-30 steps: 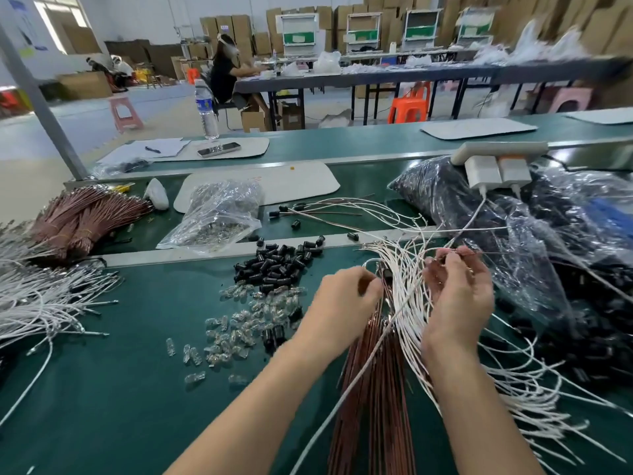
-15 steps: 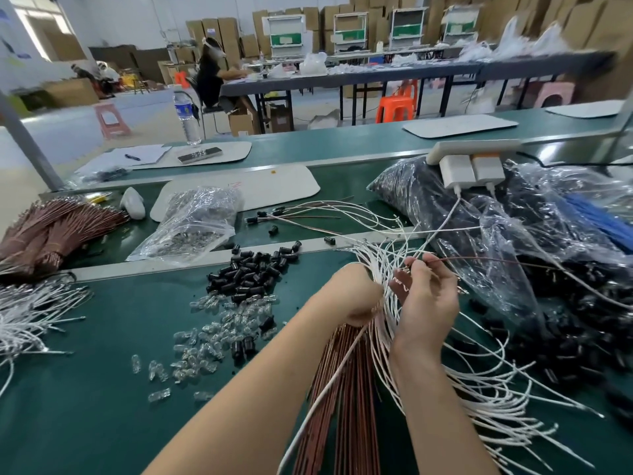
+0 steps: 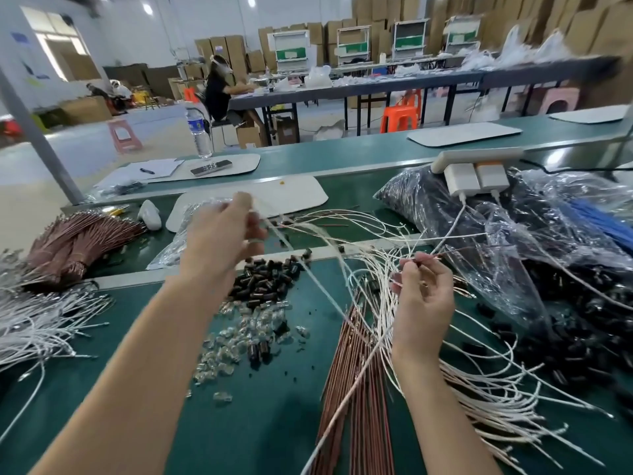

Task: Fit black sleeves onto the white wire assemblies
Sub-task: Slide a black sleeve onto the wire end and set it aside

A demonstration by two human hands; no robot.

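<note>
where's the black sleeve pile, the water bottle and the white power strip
black sleeve pile (image 3: 270, 281), head view, middle of the heap
water bottle (image 3: 202, 144), head view, clear body under the label
white power strip (image 3: 479, 156), head view, its long top face

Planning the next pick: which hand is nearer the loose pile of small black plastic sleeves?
Left. Left hand hovers just up-left of the black sleeve pile; right hand is well to its right.

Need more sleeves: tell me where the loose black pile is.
Head view, centre-left on the green bench: the black sleeve pile lies just beyond the clear caps, below the left hand.
</note>
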